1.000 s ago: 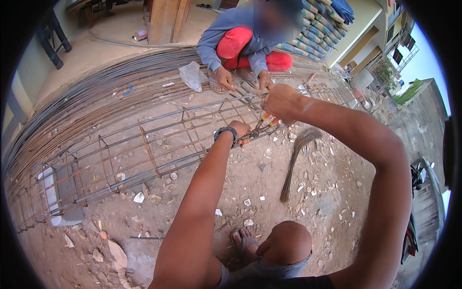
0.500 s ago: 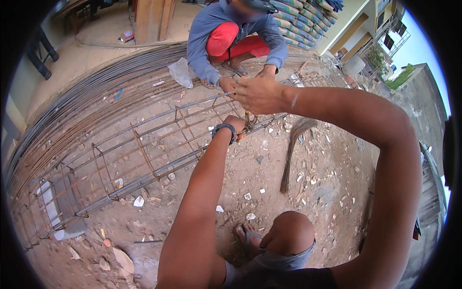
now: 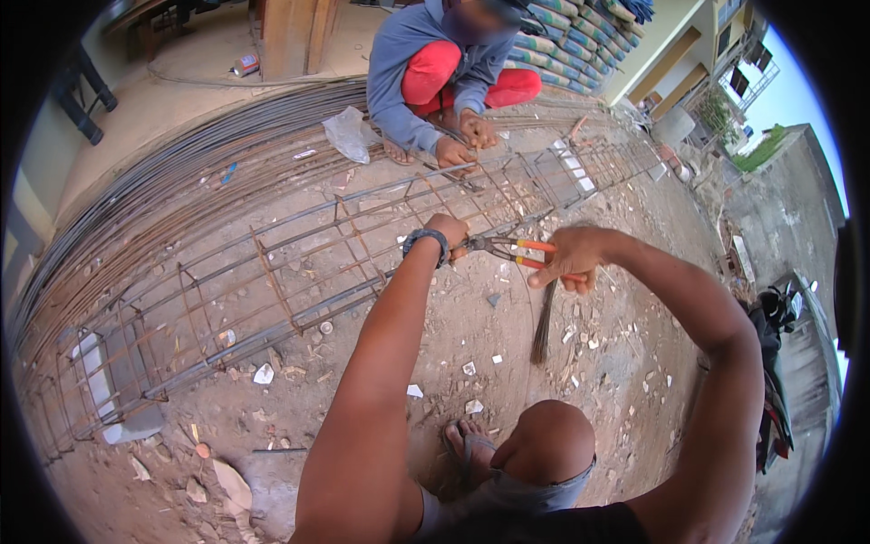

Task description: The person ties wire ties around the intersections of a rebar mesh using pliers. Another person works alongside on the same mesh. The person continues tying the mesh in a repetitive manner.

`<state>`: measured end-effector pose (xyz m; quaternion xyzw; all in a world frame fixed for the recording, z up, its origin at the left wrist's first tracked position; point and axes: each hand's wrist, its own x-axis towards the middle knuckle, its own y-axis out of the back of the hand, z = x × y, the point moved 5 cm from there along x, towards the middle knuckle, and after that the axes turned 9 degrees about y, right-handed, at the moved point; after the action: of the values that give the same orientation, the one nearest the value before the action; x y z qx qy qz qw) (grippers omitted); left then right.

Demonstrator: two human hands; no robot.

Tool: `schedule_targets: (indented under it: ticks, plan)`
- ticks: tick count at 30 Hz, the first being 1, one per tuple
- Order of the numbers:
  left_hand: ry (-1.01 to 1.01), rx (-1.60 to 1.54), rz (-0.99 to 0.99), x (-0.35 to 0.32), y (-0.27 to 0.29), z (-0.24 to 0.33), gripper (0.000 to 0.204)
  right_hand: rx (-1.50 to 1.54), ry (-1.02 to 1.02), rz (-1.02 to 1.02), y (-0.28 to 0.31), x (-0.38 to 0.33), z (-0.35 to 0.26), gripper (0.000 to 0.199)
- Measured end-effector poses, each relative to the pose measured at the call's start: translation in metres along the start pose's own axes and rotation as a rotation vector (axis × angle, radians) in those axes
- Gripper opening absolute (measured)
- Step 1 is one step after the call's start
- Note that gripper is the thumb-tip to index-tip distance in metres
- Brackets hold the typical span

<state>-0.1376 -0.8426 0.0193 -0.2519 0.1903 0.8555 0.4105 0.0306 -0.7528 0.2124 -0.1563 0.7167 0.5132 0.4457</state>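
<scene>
Your right hand [image 3: 573, 258] is out on your side of the rebar cage [image 3: 343, 305], fingers clamped on the handle ends of the pincers [image 3: 485, 245]. Handles sit a bit spread, red-orange and yellow grips, tool pointing left at the cage's near edge. Pincer head is right by the fingertips of your left hand [image 3: 449, 234], which is at that same near edge. Left fingers are curled; can't tell if they're closed on a bar, wire or the tool. Dark band [image 3: 426, 238] on that wrist. Cage lies lengthwise across in front of you, pale block [image 3: 95, 376] under its left end, another pale block [image 3: 575, 168] under its right part. Co-worker [image 3: 408, 82] in blue-grey top and red trousers crouches on the cage's far side, both hands at its far edge; can't tell their grip. Beyond the cage: loose long rods [image 3: 227, 136], clear plastic bag [image 3: 349, 134], stacked sacks [image 3: 571, 41]. Stick broom [image 3: 542, 331] lies on your side of it, partly behind your right hand.
</scene>
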Motion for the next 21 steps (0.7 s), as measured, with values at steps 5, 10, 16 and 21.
schedule_targets:
  ticks: [5,10,16,21]
  plan:
    - [-0.030,-0.054,0.029,-0.007,0.013,0.003,0.032,-1.078,0.472,0.450,0.029,-0.017,-0.059,0.037]
    - [0.007,-0.098,0.035,-0.001,0.005,0.005,0.034,-1.649,0.583,0.690,0.011,-0.013,-0.064,0.036]
    - [-0.165,0.226,0.069,0.028,-0.001,0.008,0.021,-0.806,0.149,0.488,0.003,-0.008,-0.025,0.041]
    - [-0.127,0.121,0.155,0.020,0.000,0.001,0.029,0.704,-0.009,0.159,-0.067,0.020,0.033,0.063]
